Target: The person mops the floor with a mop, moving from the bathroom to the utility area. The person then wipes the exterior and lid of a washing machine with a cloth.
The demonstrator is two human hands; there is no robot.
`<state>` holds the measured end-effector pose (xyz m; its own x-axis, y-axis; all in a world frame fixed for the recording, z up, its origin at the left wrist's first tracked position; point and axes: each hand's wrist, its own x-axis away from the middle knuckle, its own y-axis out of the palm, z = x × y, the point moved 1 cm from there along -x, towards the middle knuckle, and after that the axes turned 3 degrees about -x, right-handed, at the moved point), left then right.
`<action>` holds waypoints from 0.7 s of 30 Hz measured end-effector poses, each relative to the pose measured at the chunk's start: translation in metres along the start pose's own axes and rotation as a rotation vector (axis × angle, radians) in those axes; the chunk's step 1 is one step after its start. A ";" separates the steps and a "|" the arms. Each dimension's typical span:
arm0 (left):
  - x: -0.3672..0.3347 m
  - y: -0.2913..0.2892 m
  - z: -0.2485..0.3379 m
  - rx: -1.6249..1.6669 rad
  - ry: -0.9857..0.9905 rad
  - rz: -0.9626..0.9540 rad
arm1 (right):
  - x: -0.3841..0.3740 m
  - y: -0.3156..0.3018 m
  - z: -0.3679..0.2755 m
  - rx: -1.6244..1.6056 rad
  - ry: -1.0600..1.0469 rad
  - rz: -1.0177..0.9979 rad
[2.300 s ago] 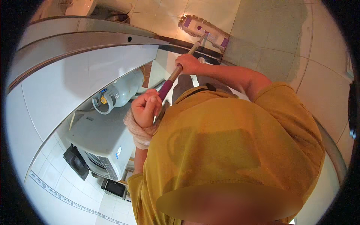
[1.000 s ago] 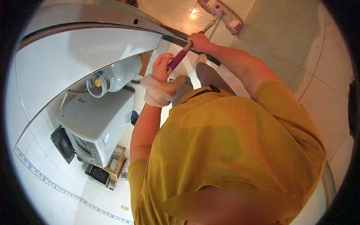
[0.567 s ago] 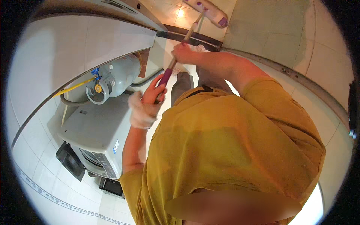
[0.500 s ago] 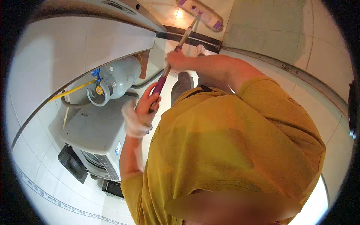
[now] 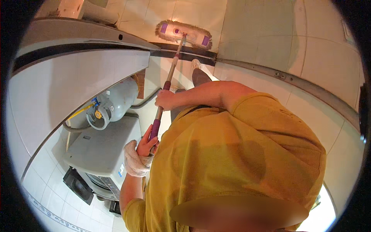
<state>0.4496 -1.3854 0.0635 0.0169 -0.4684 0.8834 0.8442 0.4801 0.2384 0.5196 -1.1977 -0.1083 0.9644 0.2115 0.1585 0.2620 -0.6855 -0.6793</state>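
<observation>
A flat mop with a shaggy fringe and purple end patches lies on the tiled floor, close to the dark door sill. Its pole, metal with purple grips, slants back toward my body. My right hand is wrapped round the middle of the pole. Lower down, my left hand grips the purple end near my left side. A pale cloth is wound about my left wrist.
On the left stand a grey gas cylinder with a yellow hose and a grey boxy appliance. A door sill crosses the floor ahead, a metal track runs along the right, and a door frame is at upper left.
The mop head has been drawn back closer to me, near the sill. Both hands have come back with the pole, still gripping it. The view has shifted too.
</observation>
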 end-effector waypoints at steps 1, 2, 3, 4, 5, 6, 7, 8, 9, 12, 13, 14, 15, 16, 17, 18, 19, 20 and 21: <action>-0.015 0.006 -0.003 -0.004 -0.006 0.001 | 0.005 0.003 0.015 0.025 0.039 -0.025; -0.029 0.012 -0.007 0.032 -0.006 0.005 | 0.010 0.000 0.025 0.050 0.071 -0.055; -0.043 0.017 -0.009 0.066 -0.006 0.008 | 0.017 -0.003 0.038 0.046 0.068 -0.055; -0.059 0.025 -0.005 -0.055 0.046 -0.006 | 0.028 -0.011 0.052 0.072 0.043 -0.005; -0.066 0.042 0.011 -0.050 0.043 0.000 | 0.037 -0.018 0.066 0.096 0.013 0.045; -0.068 0.064 0.036 -0.001 0.003 -0.016 | 0.045 -0.025 0.079 0.143 0.032 0.057; -0.077 0.079 0.055 0.043 -0.035 -0.036 | 0.052 -0.033 0.096 0.192 0.055 0.071; -0.091 0.087 0.062 0.042 -0.035 -0.036 | 0.057 -0.041 0.113 0.213 0.092 0.067; -0.107 0.094 0.068 0.084 0.032 -0.129 | 0.062 -0.050 0.131 0.235 0.129 0.062; -0.149 0.121 0.101 0.027 0.189 -0.233 | 0.079 -0.086 0.177 0.267 0.257 0.022; -0.162 0.133 0.113 -0.081 0.284 -0.245 | 0.086 -0.098 0.190 0.292 0.315 -0.019; -0.177 0.146 0.119 -0.080 0.284 -0.245 | 0.092 -0.106 0.205 0.268 0.376 0.002; -0.191 0.158 0.124 -0.020 0.315 -0.221 | 0.098 -0.114 0.218 0.245 0.437 0.024; -0.206 0.164 0.128 0.041 0.345 -0.197 | 0.105 -0.121 0.227 0.245 0.438 0.022; -0.230 0.161 0.120 0.046 0.348 -0.192 | 0.110 -0.132 0.232 0.260 0.429 0.018; -0.257 0.154 0.102 -0.161 0.542 -0.212 | 0.114 -0.138 0.230 0.276 0.414 0.014; -0.270 0.150 0.090 -0.372 0.730 -0.230 | 0.119 -0.137 0.225 0.278 0.404 0.011; -0.259 0.165 0.093 -0.139 0.520 -0.230 | 0.129 -0.132 0.224 0.286 0.418 0.021; -0.237 0.163 0.099 -0.141 0.516 -0.234 | 0.133 -0.127 0.222 0.293 0.429 0.030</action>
<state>0.5297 -1.1224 -0.0674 0.0503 -0.8676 0.4947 0.9195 0.2336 0.3161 0.6070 -0.9278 -0.1603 0.9150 -0.1526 0.3735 0.2722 -0.4499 -0.8506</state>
